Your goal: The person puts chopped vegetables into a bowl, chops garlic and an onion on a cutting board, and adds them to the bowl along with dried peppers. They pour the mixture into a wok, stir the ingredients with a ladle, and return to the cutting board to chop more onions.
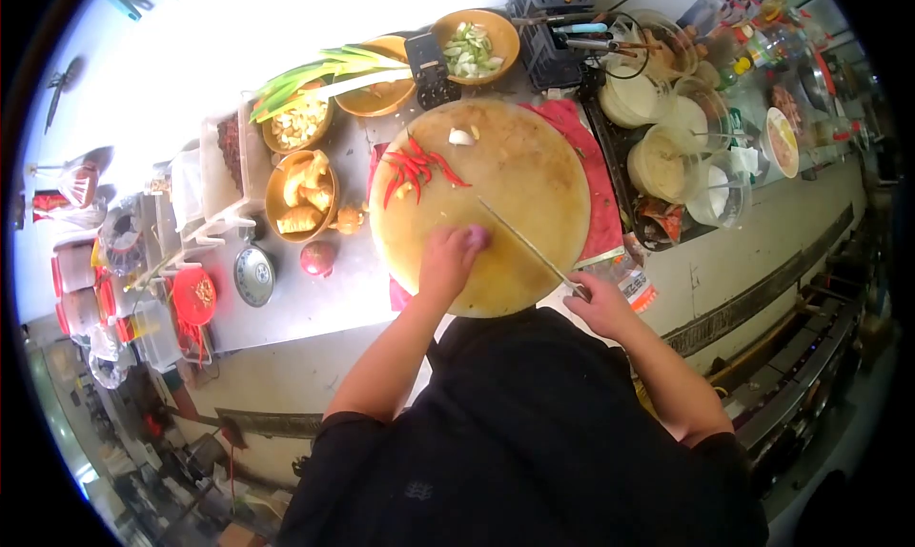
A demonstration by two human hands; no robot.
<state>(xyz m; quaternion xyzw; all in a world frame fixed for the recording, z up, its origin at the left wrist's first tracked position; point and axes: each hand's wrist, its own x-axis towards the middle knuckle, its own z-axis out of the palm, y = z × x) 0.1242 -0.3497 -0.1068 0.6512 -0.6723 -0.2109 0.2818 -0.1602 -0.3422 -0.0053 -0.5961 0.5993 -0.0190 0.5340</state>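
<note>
My left hand (448, 260) rests on the round cutting board (538, 151), its fingers closed around a purple piece of onion (478, 235). To the right, my right hand (599, 302) grips the handle of a knife (527, 240). The blade shows nearly edge-on, slanting up and left over the board, apart from the onion. Several red chili peppers (411, 167) lie on the board's upper left. A white garlic clove (460, 137) sits near the board's top edge.
Behind the board stand a bowl of chopped scallion (474, 55) and leeks (334, 72) across other bowls. Left are a bowl of ginger (307, 190), a whole red onion (317, 257) and a metal dish (254, 275). Plastic tubs (660, 161) line the right; a red cloth (599, 180) lies under the board.
</note>
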